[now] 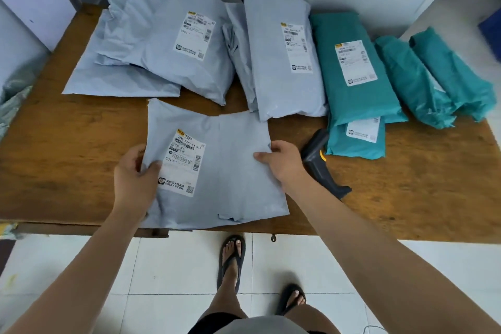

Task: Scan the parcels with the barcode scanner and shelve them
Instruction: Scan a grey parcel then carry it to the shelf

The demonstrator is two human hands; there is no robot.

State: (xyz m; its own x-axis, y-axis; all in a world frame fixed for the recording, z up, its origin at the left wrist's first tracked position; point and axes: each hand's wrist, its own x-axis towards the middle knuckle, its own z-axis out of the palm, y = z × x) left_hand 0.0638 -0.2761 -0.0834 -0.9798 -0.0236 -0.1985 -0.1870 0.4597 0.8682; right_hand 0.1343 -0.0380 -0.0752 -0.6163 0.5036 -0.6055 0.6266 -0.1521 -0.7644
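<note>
Grey parcel (217, 171), label up, flat at the surface's (67, 144) near edge. Left hand (132, 173): fingers pinch its left edge beside the label. Right hand (282, 163): fingers curled round its right edge. Barcode scanner (320, 160) lies just right.

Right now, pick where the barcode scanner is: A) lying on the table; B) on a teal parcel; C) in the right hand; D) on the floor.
A: the barcode scanner lies on the table; the left hand and right hand grip the grey parcel.
</note>
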